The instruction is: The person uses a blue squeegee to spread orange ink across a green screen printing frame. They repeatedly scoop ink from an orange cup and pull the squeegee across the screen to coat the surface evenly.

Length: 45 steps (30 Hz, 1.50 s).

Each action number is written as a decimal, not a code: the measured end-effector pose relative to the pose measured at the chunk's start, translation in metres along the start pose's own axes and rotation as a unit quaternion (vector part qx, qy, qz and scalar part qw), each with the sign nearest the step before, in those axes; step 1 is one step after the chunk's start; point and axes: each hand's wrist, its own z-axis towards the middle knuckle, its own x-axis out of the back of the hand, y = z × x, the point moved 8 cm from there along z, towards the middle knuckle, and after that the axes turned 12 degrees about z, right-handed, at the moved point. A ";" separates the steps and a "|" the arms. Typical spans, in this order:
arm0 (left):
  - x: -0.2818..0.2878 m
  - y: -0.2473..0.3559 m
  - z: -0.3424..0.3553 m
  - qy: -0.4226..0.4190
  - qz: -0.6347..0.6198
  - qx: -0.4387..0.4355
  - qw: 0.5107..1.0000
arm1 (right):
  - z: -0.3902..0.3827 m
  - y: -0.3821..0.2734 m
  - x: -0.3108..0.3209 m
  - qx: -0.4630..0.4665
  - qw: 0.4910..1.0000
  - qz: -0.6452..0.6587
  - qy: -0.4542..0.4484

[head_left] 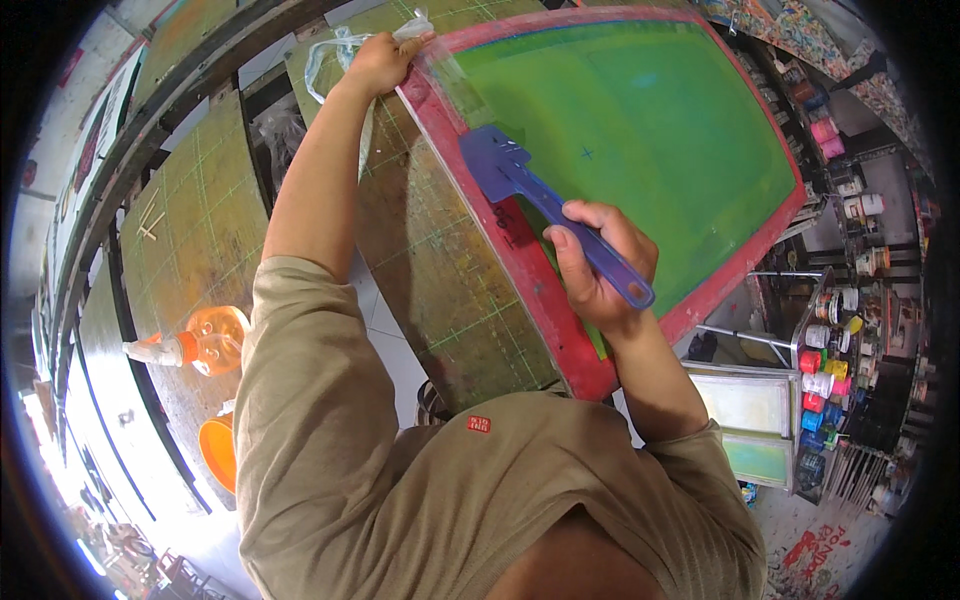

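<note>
A large screen printing frame [568,335] with a red-stained border and a green mesh [660,130] lies tilted in front of me. My left hand [382,64] grips its far left corner, beside a clear plastic bag [345,45]; some of the fingers are hidden. In my right hand [612,262] is a blue-purple plastic spatula [545,197], held by the handle with the thumb on its side. The spatula's wide notched head lies over the frame's left border; whether it touches cannot be made out.
Worn boards with green grid lines [440,250] run under and left of the frame. An orange spray bottle [215,340] and an orange container [218,450] sit at left, with thin sticks [150,222] farther up. Shelves of colourful paint jars [815,385] and stacked screens [740,405] stand at right.
</note>
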 end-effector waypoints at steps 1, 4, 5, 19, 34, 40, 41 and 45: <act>-0.001 -0.001 0.001 0.003 -0.003 -0.007 1.000 | 0.000 -0.003 0.001 0.004 1.000 0.002 0.001; 0.000 -0.004 0.009 0.010 -0.004 -0.017 1.000 | 0.003 -0.005 0.003 0.000 1.000 0.014 0.004; 0.002 -0.005 0.012 0.008 0.000 -0.014 1.000 | 0.004 -0.003 0.003 -0.004 1.000 0.019 0.006; -0.011 -0.019 0.034 0.038 -0.007 -0.065 0.997 | 0.011 -0.001 0.000 0.024 0.999 0.008 0.021; -0.006 -0.014 0.033 0.047 -0.025 -0.049 0.997 | 0.021 0.015 0.013 -0.019 0.998 0.024 0.046; -0.001 -0.007 0.027 0.042 -0.023 -0.004 0.999 | 0.020 0.021 0.011 -0.029 0.997 0.064 0.033; -0.001 -0.006 0.028 0.045 -0.019 -0.005 0.999 | 0.020 0.022 0.011 -0.032 0.996 0.075 0.042; -0.006 -0.018 0.034 0.037 -0.039 0.019 0.998 | 0.022 0.026 0.013 -0.050 0.996 0.065 0.038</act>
